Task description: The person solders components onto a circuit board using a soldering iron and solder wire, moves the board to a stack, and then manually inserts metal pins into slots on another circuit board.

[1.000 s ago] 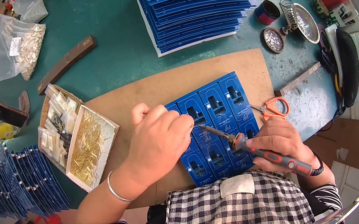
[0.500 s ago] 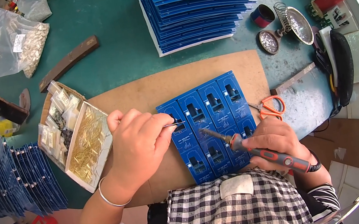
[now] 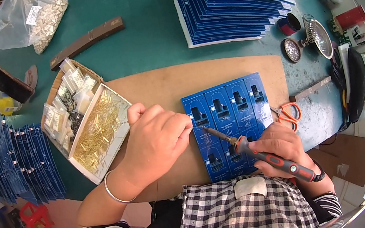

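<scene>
My right hand (image 3: 281, 144) is wrapped round a grey-and-red soldering iron (image 3: 274, 160), whose tip points left over the left column of a blue circuit board panel (image 3: 248, 123). The panel has several cut-out openings and lies on a brown board. At its left edge my left hand (image 3: 159, 135) is closed in a pinch, close to the iron's tip. Whatever the pinched fingertips hold is too small to make out. Beside my left wrist stands a cardboard box (image 3: 122, 127) with many thin gold-coloured pins (image 3: 98, 137) and small plastic bags.
Orange-handled scissors (image 3: 291, 113) lie right of the panel. A tall stack of blue panels (image 3: 229, 20) stands behind. At the right are a soldering-iron stand with a coil (image 3: 310, 29) and a small round dish (image 3: 292, 49). More blue boards (image 3: 30, 165) stand at the left.
The whole view has shifted, so the table appears further right. The iron's tip has moved left across the panel. My left fingertips have drawn back to its left edge; the thin metallic piece no longer shows clearly.
</scene>
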`<state>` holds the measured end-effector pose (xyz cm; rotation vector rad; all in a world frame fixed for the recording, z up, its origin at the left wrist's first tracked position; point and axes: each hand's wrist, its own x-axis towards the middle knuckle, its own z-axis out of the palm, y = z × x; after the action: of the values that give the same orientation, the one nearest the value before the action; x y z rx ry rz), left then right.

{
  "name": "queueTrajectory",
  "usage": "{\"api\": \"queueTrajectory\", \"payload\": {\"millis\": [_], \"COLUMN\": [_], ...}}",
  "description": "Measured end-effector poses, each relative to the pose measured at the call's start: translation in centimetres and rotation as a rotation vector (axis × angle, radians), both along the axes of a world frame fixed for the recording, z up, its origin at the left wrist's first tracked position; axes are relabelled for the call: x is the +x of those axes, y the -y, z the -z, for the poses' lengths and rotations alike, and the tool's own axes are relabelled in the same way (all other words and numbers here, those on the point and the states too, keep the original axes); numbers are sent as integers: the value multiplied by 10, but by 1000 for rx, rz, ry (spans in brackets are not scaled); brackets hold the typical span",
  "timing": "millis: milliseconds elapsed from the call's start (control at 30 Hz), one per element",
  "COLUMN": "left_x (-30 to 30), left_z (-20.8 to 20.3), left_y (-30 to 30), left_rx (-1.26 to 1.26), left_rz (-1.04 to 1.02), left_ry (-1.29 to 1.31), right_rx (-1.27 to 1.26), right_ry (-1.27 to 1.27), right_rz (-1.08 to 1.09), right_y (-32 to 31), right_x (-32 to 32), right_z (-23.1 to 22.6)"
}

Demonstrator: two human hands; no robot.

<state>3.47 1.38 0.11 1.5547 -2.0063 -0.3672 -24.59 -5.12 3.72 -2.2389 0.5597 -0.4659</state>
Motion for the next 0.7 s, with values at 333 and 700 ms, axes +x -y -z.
{"api": "queueTrajectory", "payload": {"millis": [333,700], "left_x": [-1,9], "left_z": [2,-6], "left_y": [4,3], "left_rx": [22,-41], "left_rz": [85,0], "left_ry": [66,78], "right_rx": [-17,-10], "right_ry": [-29,-36], "right_rz": [6,-4], "right_y": [0,3], "right_x": [2,3], "right_z": [-4,-7]}}
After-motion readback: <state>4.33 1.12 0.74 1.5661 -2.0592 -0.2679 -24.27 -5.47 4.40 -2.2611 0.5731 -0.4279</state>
